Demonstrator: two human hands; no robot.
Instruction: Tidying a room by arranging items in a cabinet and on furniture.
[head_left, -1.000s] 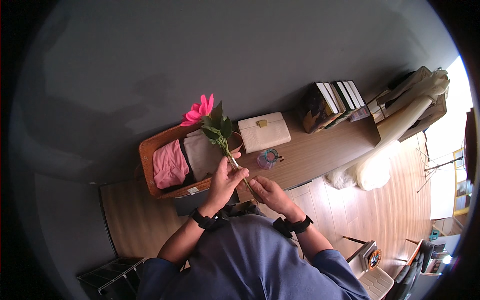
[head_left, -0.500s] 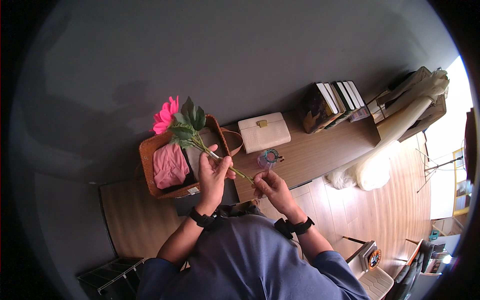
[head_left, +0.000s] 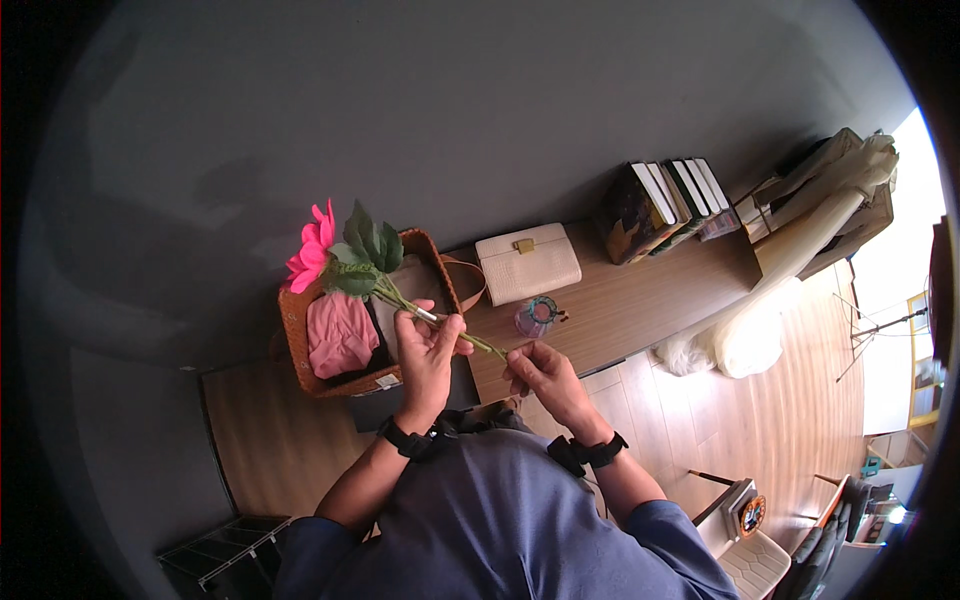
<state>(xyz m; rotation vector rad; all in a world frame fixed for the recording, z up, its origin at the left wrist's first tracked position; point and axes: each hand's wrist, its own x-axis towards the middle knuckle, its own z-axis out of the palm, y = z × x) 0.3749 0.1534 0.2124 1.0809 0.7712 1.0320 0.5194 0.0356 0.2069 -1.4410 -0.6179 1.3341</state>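
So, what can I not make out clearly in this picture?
All in the head view:
- Lower tip of the flower stem: hidden by the right hand.
- Bottom of the woven basket: mostly covered by pink cloth and grey cloth.
- Beige chair: cut off by the lower edge.

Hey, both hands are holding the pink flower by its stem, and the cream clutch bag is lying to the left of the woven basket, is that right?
Not quite: the head view shows the cream clutch bag to the right of the woven basket. Both hands, left and right, are indeed holding the pink flower by its stem.
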